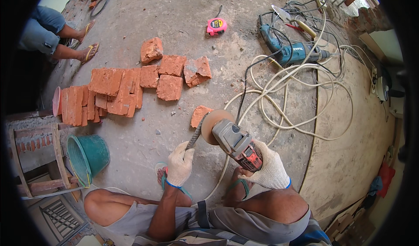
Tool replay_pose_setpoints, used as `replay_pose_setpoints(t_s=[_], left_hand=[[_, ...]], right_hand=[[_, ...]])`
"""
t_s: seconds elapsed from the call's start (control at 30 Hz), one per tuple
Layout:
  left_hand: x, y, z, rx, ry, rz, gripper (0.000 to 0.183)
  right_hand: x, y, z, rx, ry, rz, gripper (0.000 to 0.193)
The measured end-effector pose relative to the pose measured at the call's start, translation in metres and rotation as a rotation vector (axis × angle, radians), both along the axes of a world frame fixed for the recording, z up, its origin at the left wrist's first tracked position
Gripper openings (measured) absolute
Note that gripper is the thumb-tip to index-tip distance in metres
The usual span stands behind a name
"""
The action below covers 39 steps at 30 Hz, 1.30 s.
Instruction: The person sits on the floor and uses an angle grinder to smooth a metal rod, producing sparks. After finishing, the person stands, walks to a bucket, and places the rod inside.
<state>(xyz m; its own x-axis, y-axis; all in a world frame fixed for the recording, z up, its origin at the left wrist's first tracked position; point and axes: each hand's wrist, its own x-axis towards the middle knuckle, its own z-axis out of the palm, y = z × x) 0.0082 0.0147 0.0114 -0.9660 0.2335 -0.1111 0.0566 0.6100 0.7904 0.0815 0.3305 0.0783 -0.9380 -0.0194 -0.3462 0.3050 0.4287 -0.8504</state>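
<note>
A person squats on a dusty concrete floor [174,19], knees spread, wearing white knit work gloves. The right hand [269,169] is closed around the body of an angle grinder [235,142] — a grey and red power tool, worn and dust-caked, with a round tan disc at its front end. The left hand [180,163], just left of the grinder, is clenched around the lower end of a ribbed steel rod [195,134] that rises at a slant until its top meets the disc's left edge. Just beyond the grinder's disc lies a small broken brick piece [199,114]. To the grinder's left stands a green bucket [87,157] beside a wooden frame [32,158]. Beyond the grinder and to its left, red bricks [126,84] and brick fragments lie in a loose spread. Beyond it to the right, pale cables [297,102] loop in a tangle, with a teal power drill [297,53] lying among them. Further off sits a pink tape measure [217,26] — and at far left, another person's sandalled feet [87,43]
</note>
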Motion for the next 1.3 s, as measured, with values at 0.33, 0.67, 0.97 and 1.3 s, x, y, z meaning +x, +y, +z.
replay_pose_setpoints(t_s=[0.33,0.67,0.97,1.3], left_hand=[[0.001,-0.001,0.003,0.021,-0.015,-0.028,0.026],[0.001,-0.002,0.000,-0.018,-0.029,0.021,0.028],[-0.001,0.000,0.003,-0.051,0.057,0.011,0.026],[-0.002,0.003,0.008,-0.047,0.013,-0.001,0.024]], right_hand=[[-0.001,-0.001,0.000,-0.021,0.009,-0.015,0.099],[0.001,-0.001,0.001,-0.028,-0.038,-0.021,0.096],[-0.003,-0.001,0.002,0.018,-0.030,0.000,0.096],[-0.005,-0.003,0.002,0.017,-0.022,-0.012,0.096]])
